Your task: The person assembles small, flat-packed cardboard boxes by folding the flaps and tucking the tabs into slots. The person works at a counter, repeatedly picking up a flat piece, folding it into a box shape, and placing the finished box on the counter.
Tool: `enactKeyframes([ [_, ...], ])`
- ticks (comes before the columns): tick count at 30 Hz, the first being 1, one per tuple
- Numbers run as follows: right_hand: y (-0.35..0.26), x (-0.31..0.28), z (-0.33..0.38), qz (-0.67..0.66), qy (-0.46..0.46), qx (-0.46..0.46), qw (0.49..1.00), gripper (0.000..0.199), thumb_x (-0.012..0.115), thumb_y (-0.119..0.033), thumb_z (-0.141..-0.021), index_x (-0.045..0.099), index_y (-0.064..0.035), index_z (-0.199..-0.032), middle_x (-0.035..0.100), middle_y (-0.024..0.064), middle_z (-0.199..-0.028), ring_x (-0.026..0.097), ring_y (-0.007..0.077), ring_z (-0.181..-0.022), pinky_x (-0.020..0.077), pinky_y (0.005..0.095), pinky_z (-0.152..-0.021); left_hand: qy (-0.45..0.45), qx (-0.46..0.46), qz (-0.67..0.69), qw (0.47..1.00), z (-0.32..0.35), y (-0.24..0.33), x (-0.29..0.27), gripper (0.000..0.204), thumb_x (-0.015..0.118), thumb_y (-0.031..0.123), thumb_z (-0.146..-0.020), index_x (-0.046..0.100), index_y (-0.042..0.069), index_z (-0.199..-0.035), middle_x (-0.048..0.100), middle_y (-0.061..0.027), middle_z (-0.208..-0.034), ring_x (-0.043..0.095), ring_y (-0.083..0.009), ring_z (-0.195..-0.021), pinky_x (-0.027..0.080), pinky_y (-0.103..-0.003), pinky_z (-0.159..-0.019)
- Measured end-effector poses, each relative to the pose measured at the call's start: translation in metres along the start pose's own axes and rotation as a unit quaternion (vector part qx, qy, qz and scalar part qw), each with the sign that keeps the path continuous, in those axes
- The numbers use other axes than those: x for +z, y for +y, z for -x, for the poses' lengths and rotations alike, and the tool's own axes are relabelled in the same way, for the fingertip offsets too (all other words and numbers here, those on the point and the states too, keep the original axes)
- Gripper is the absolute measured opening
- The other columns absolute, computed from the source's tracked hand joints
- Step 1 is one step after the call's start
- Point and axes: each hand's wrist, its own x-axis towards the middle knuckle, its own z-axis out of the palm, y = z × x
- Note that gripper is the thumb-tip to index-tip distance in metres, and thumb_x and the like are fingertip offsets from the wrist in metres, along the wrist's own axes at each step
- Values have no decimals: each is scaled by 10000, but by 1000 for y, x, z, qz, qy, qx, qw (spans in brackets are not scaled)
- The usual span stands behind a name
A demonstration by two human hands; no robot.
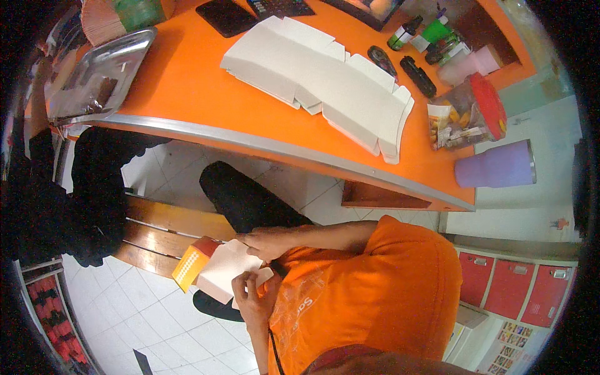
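A partly folded cardboard box (220, 273) lies across my lap, its plain pale inside showing and a yellow-and-red printed panel (190, 267) standing at its far end. My left hand (249, 292) grips the near side edge and a small flap, fingers bent. On the opposite edge, my right hand (267, 242) closes over the card; its fingertips are partly hidden. On the orange table to my right lies a long stack of flat pale carton blanks (319, 81), overlapping and creased.
The orange table (187, 94) has a metal edge. On it stand a metal tray (134, 72), a dark tablet (226, 17), a red-lidded jar (465, 115) and a purple tumbler (497, 164). A wooden slatted bench (156, 215) and dark cloth (100, 187) lie beyond my knees. Red lockers (509, 287) stand behind.
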Motion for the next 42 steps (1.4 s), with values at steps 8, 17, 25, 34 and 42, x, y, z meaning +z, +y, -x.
enactKeyframes([
  [8, -10, -14, 11, -17, 49, -77, 996, 491, 554, -106, -929, 370, 72, -1348, 660, 301, -952, 676, 408, -893, 525, 490, -791, 18, 14, 16, 1000, -15, -10, -10, 190, 773, 48, -784, 640, 9, -912, 641, -118, -924, 629, -268, -805, 533, -357, -690],
  [17, -36, 0, 34, 85, -29, -82, 993, 501, 606, -26, -860, 455, -22, -1338, 648, 300, -1031, 650, 420, -983, 504, 501, -860, -80, -381, 302, 870, 7, -14, -6, 233, 765, 167, -845, 671, -27, -756, 652, -41, -692, 543, -94, -622, 403, -243, -584],
  [25, -17, 23, 32, 84, -63, -66, 992, 541, 685, -50, -762, 524, -88, -1277, 664, 253, -1020, 642, 408, -987, 507, 514, -800, -54, -441, 404, 800, 33, -1, 0, 164, 689, 126, -910, 658, -24, -852, 642, -28, -735, 534, -92, -680, 402, -225, -631],
  [34, -16, 21, 36, -33, -75, -55, 995, 212, 668, -70, -812, 642, 21, -1002, 704, 203, -896, 695, 339, -811, 524, 427, -699, -47, -511, 569, 642, 55, -11, -8, 156, 643, 104, -947, 648, -10, -840, 659, -50, -794, 565, -99, -650, 449, -239, -599],
  [42, -31, 39, 43, 6, -40, -126, 991, 145, 639, -49, -764, 714, 31, -859, 691, 223, -753, 701, 323, -679, 537, 418, -627, -67, -473, 599, 642, 63, -13, -10, 138, 655, 89, -940, 662, -45, -910, 696, -86, -899, 639, -130, -776, 517, -271, -709],
])
